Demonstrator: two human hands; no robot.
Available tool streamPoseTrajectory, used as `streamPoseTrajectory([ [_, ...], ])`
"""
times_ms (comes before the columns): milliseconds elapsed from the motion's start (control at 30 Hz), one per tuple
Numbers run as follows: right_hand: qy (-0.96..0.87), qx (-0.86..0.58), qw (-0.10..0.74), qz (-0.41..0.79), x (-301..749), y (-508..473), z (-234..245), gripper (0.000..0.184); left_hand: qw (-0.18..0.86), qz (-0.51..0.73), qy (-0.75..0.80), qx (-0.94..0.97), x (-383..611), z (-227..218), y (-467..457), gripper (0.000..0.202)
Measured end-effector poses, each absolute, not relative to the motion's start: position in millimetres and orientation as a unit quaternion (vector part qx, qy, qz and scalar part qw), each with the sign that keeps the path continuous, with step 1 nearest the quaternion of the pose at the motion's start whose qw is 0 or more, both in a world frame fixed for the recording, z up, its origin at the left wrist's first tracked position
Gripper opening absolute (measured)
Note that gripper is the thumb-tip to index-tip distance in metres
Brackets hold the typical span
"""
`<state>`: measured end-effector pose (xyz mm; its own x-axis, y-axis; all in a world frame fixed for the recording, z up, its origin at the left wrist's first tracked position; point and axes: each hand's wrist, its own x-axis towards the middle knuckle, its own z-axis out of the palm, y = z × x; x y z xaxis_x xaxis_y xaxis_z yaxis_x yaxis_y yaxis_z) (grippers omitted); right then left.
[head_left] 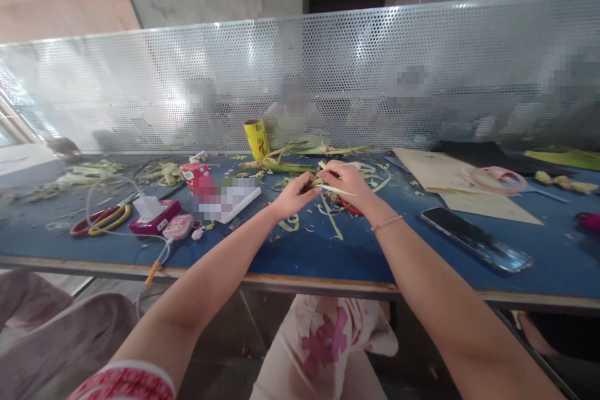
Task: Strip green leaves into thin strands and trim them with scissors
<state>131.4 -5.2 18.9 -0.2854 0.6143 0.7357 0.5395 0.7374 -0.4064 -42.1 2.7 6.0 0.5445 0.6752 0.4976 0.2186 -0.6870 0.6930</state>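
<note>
Matt blue table top [328,250]; glossy glass phone [475,239]; perforated shiny metal screen [422,62]; fibrous pale leaf strip [335,189].

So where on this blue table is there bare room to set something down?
Bare blue table lies along the near edge, between the right hand and the phone. Another patch sits at the near left, before the scissors. It is crowded around both hands, the left hand included, with leaf strips, and beside the pink box.

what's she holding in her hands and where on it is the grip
Both hands pinch one pale green leaf strip: the left hand at its left end, the right hand just beside it, the free tip pointing right.
</note>
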Motion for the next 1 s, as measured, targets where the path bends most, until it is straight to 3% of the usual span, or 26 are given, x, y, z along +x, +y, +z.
streamPoseTrajectory([
  [167, -0.788, -0.387, 0.474, 0.065, 129.5, -6.5, 17.8, 0.037, 0.424, 0.433, 0.214, 0.766, -40.4, 8.0, -1.6, 0.033],
  [367, -0.774, -0.436, 0.45, 0.089, 127.7, -6.0, 13.1, 0.031, 0.549, 0.453, 0.156, 0.685, -37.0, 3.2, 3.5, 0.017],
  [567, -0.77, -0.438, 0.443, 0.14, 127.0, -7.3, 12.9, 0.024, 0.596, 0.441, 0.199, 0.641, -36.4, 5.9, -1.5, 0.022],
  [733, -0.776, -0.372, 0.498, 0.105, 127.9, -11.1, 17.9, 0.026, 0.639, 0.417, 0.207, 0.613, -37.6, 8.7, -5.5, 0.023],
  [900, -0.822, -0.284, 0.487, 0.085, 128.0, -16.2, 22.0, 0.018, 0.681, 0.375, 0.168, 0.606, -39.1, 7.6, -3.0, 0.023],
  [1000, -0.834, -0.256, 0.477, 0.106, 128.7, -16.1, 20.9, 0.029, 0.701, 0.367, 0.168, 0.588, -40.6, 11.3, -3.9, 0.021],
])
